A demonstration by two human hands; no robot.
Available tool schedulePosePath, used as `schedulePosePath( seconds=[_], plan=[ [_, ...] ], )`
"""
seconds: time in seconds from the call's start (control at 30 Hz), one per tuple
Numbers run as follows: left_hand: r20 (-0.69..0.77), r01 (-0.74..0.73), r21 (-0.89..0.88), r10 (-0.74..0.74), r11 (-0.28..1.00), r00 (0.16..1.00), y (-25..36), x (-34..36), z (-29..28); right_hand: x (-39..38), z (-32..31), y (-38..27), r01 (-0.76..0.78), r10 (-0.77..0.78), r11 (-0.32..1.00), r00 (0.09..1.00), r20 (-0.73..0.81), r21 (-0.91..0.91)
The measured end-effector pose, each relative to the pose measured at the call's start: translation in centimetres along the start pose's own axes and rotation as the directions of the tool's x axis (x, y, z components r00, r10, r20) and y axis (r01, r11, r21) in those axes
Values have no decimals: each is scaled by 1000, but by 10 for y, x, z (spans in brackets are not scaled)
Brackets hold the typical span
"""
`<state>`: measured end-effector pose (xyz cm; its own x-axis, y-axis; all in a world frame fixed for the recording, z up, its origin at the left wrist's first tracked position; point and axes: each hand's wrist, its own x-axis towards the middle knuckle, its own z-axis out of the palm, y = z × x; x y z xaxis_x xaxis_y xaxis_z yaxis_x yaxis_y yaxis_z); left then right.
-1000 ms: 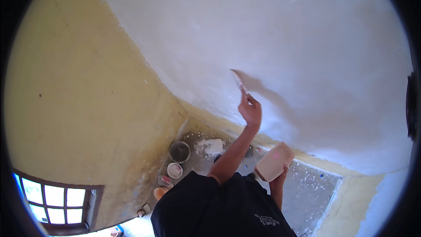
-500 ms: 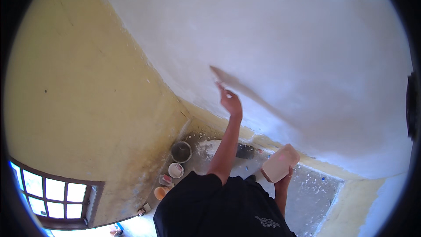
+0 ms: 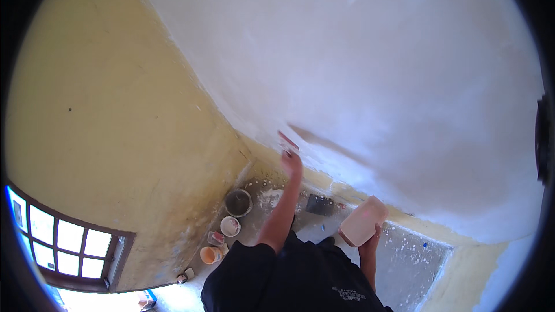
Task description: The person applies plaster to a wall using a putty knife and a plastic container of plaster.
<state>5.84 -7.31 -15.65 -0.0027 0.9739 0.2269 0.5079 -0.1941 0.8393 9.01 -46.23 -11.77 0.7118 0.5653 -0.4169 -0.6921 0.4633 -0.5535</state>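
My left hand [image 3: 292,163] is closed on a wide putty knife [image 3: 288,140], reddish and slightly blurred. Its blade lies close to the white-coated wall [image 3: 404,81], low down near the corner; contact is hard to tell. The grip itself is partly hidden by my fingers. On the right, my right hand [image 3: 370,242] holds a pale pink rectangular tray [image 3: 363,222] with rounded corners by its lower right edge. A stretch of floor separates the tray from my left hand.
A yellow wall [image 3: 115,81] meets the white one in a corner. Along its foot stand a dark bucket [image 3: 238,203], a white bucket [image 3: 230,226], a small reddish container [image 3: 215,238] and an orange tub [image 3: 210,255]. A dark slab [image 3: 319,204] lies on the floor. A barred window [image 3: 63,237] is lower left.
My left hand has moved down along the white wall with the putty knife, nearer the wall's foot. The tray in my right hand has shifted slightly left and down.
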Motion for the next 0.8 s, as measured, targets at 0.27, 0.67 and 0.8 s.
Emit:
schedulePosePath(
  seconds=[0.27, 0.67, 0.8],
  plan=[
    [295, 441, -526, -331, 727, 896, 91, 130, -12, 0, -32, -9, -10, 10, 1000, 1000, 24, -14],
    [143, 105, -880, 47, 463, 989, 279, 158, -183, -9, -42, -9, -34, 32, 997, 999, 16, 69],
    [-284, -274, -503, 143, 819, 948, 235, 134, -166, -7, -47, -11, 22, -21, 999, 1000, -17, 40]
  ],
)
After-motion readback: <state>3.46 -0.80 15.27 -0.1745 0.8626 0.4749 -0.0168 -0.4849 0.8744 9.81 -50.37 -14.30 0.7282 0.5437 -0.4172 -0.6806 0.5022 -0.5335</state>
